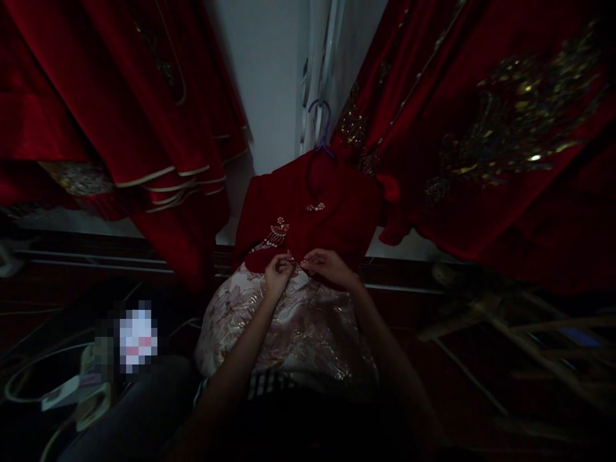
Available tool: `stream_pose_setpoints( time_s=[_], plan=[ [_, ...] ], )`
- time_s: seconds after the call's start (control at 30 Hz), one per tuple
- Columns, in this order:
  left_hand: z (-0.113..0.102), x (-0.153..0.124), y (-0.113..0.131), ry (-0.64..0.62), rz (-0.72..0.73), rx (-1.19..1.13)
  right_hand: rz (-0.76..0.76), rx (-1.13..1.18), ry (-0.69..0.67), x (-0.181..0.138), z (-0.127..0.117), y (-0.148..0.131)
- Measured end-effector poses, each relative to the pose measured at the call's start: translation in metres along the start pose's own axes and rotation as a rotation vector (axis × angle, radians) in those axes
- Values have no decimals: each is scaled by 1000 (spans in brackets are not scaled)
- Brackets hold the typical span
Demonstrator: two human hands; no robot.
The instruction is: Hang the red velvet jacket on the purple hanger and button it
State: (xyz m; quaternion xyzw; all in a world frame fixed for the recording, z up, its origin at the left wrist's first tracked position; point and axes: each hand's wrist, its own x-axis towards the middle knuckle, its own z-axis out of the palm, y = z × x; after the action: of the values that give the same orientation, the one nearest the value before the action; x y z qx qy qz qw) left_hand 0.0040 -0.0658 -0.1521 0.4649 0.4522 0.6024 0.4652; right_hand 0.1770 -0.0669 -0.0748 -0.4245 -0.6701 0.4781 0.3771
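Observation:
A dress with a red top (269,192) and a pale floral skirt (308,314) hangs in front of me on a purple hanger (323,122). My left hand (280,273) pinches at the waist, where the red top meets the skirt. Close on its right, my right hand (330,266) also has its fingertips pressed together at the same seam. Whatever lies between the fingertips is too small and dark to name. A jewelled ornament (276,232) with dangling beads sits on the red top just above my left hand, and a smaller ornament (316,207) is near the neckline.
Red garments with pale trim (158,179) hang at the left. A red garment with gold sequins (520,115) hangs at the right. A blurred bright object (137,340) and a white power strip (94,404) with cords lie lower left. Wooden bars (510,333) stand lower right.

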Motion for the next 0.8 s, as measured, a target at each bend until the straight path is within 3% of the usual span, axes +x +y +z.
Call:
stream_pose_setpoints(
  time_s=[0.07,0.17,0.33,0.63,0.8],
  plan=[
    [-1,3,-2,8,17,23,-17,-53,66,7,15,0],
    [-3,12,-6,57,31,47,-34,-149,270,20,39,10],
    [-8,22,-7,138,1,-78,-183,-144,572,29,76,37],
    [-3,12,-7,70,169,7,-281,-127,795,20,80,49],
    [-2,9,-11,52,205,117,-301,-158,755,20,82,52]
  ],
)
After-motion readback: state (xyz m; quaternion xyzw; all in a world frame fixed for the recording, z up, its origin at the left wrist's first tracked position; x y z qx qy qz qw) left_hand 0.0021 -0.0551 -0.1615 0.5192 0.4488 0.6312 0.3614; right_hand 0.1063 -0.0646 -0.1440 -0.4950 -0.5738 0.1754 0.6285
